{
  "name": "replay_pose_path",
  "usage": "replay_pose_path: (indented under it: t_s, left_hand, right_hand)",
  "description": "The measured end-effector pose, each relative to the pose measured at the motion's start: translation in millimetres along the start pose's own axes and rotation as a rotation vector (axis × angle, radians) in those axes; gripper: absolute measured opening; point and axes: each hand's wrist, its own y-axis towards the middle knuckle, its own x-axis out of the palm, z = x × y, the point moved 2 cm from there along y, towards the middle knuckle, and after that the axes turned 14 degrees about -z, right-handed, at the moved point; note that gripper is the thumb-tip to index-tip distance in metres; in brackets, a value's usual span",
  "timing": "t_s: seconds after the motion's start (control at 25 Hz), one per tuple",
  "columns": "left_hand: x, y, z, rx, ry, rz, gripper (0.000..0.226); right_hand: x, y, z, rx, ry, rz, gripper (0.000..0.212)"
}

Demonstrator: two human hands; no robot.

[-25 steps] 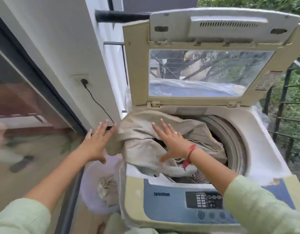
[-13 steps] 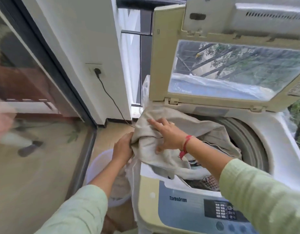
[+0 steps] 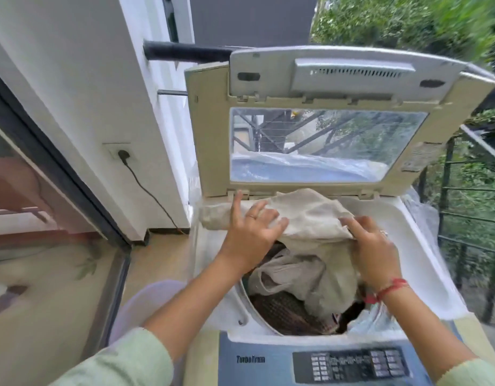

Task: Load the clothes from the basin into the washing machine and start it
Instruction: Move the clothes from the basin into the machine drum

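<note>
The washing machine (image 3: 424, 263) is seen from above, and all positions below are given relative to it. Its lid (image 3: 332, 129) is raised upright at the back edge, with a clear window in the frame. The round drum opening (image 3: 271, 310) is set in the white top deck and is partly filled with clothes. A control panel (image 3: 349, 366) with a dark button block runs along the front edge.

A beige garment (image 3: 310, 218) is draped over the back rim of the opening; one end lies on the deck at the back left corner, and the rest hangs down into the drum. Beneath it, a dark patterned cloth (image 3: 285, 313) lies at the front of the drum. A pale round basin (image 3: 146, 305) stands on the floor just beside the front left corner; its contents cannot be told, since the left forearm covers most of it.

Both arms are extended forward over the front of the machine, in light green sleeves. The left hand (image 3: 252, 232) is laid palm down on the garment at the back left of the opening, with the fingers spread and not closed around the cloth; the index finger reaches toward the lid hinge. The right hand (image 3: 374, 252) is held at the right side of the opening, palm down, with the fingers curled and clamped on a fold of the garment. A red thread (image 3: 391, 288) is worn on the right wrist. A wall socket (image 3: 122, 154) with a black plug is fixed to the white wall left of the machine.
</note>
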Motion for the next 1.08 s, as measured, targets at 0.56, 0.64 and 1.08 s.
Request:
replay_pose_path:
  t_s: [0.56,0.64,1.08]
  left_hand:
    - [106.1,1.3,46.8,-0.154,-0.443,-1.549,0.125]
    - [109.6,-6.9,63.0,-0.165,-0.460,-1.741,0.140]
    - [251.2,-40.7,84.8,-0.490,-0.338,-1.620,0.110]
  right_hand:
    - [97.1,20.6,14.1,0.006,-0.256,-1.006,0.113]
    - [129.8,11.3,13.4,0.017,-0.313,-1.248,0.145]
    - [253.3,12.5,11.2,0.368,-0.070,-1.385,0.104]
